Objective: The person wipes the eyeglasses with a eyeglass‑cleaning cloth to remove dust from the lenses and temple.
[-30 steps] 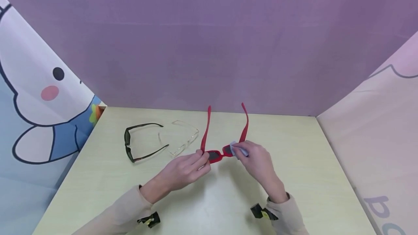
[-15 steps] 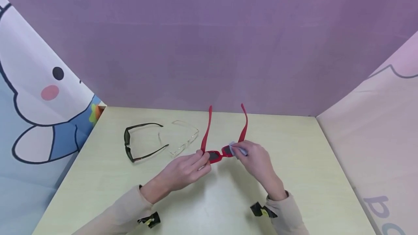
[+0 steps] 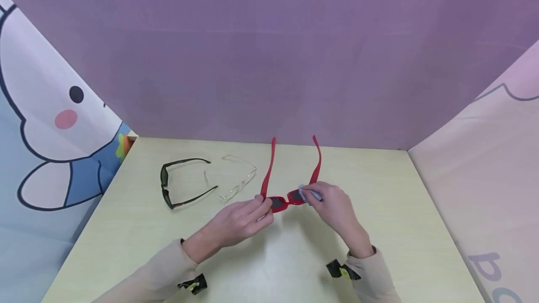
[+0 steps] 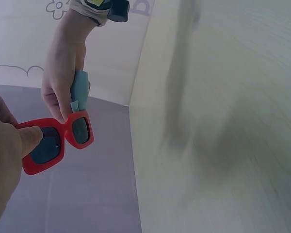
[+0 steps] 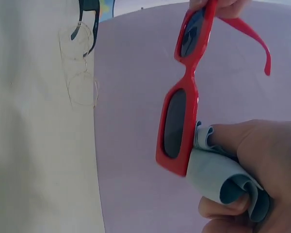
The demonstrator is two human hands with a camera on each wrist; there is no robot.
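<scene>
My left hand [image 3: 242, 221] grips a pair of red sunglasses [image 3: 280, 204] by the left end of the frame, the thumb lying over the dark lens in the left wrist view. Both red temples are unfolded and point away from me. At the other end, my right hand [image 3: 334, 207] pinches a folded light-blue cloth [image 5: 216, 172]. The cloth lies against the rim of the right lens [image 5: 174, 124], and part of it is hidden inside the curled fingers. Shadows of both hands fall on the table below the sunglasses.
Dark-framed sunglasses [image 3: 165, 186] rest unfolded on the table [image 3: 379, 228] at the left. Beside them lie thin wire-framed clear glasses [image 3: 241, 186]. A purple backdrop [image 3: 269, 60] rises behind the table's far edge, with printed panels at both sides.
The red sunglasses and both hands have shifted very slightly to the right and toward me. Each hand keeps its hold, and the other two pairs of glasses have stayed put.
</scene>
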